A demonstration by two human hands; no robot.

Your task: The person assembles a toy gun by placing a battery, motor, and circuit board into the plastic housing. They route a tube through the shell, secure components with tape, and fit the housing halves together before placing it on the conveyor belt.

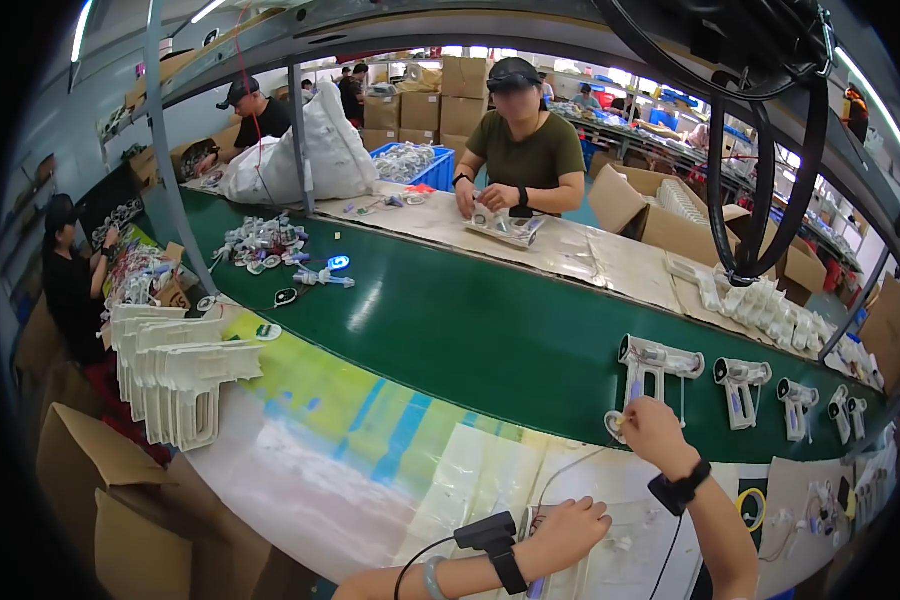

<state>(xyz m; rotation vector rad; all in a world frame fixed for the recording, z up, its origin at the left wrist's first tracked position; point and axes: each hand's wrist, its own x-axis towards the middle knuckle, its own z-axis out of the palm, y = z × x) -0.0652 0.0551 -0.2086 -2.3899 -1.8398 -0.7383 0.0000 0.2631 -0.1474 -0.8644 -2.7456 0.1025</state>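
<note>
Pinching a small, round, white plastic part [613, 428] between closed fingertips of the right hand [654, 432], at the near edge of the green belt [450, 310]. Trailing a thin grey wire [574, 464] from that part toward the near left. Holding the left hand [567, 533] with fingers loosely bent, low over the paper-covered near table [320, 490]; cannot tell whether gripping anything underneath. Showing, beyond the right hand, white plastic pistol-shaped housings [675, 358] on the belt, and, at the left, a stack of white plastic shells [185, 368].

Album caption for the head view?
Bare right hand beside white plastic gun-shaped shells on green belt; left hand lower in frame.
</note>
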